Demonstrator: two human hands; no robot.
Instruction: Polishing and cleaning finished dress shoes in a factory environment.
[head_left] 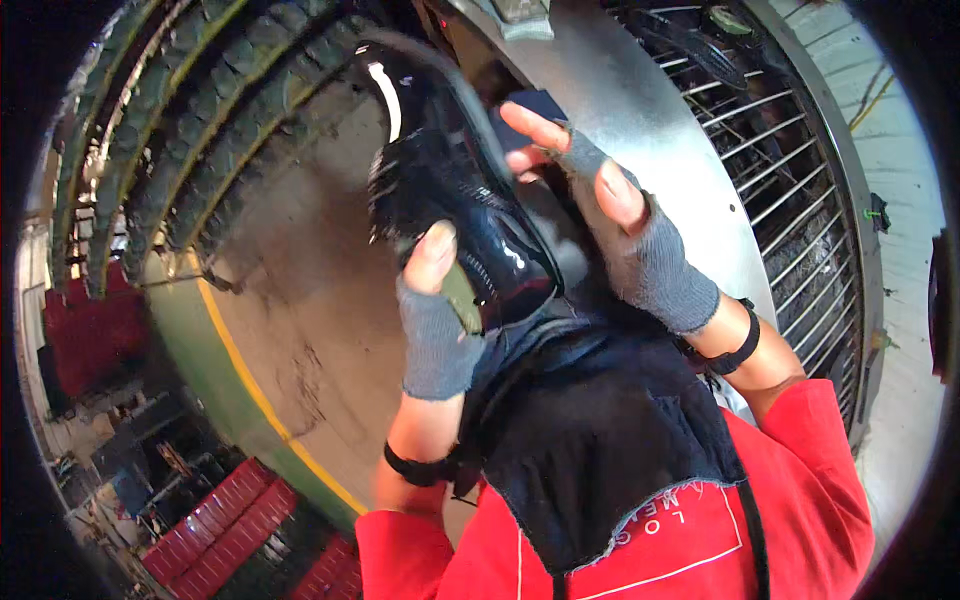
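A glossy black shoe (500,215) is held up in front of me, tilted, its surface catching bright reflections. My left hand (437,320), in a grey fingerless glove, grips its near left side with the thumb on top. An olive-green patch shows beside that thumb; I cannot make out what it is. To the right of the shoe is my right hand (645,230), also gloved, with thumb and fingers apart. Just beyond its fingertips lies a dark blue object (538,103) of unclear kind. A black apron (610,430) covers my front.
A curved metal work surface (640,95) stands at the far right, beside a barred metal grille (790,190). Racks with rows of dark pieces (215,110) fill the upper left. Dark red crates (215,520) sit lower left, past a yellow floor line (235,350).
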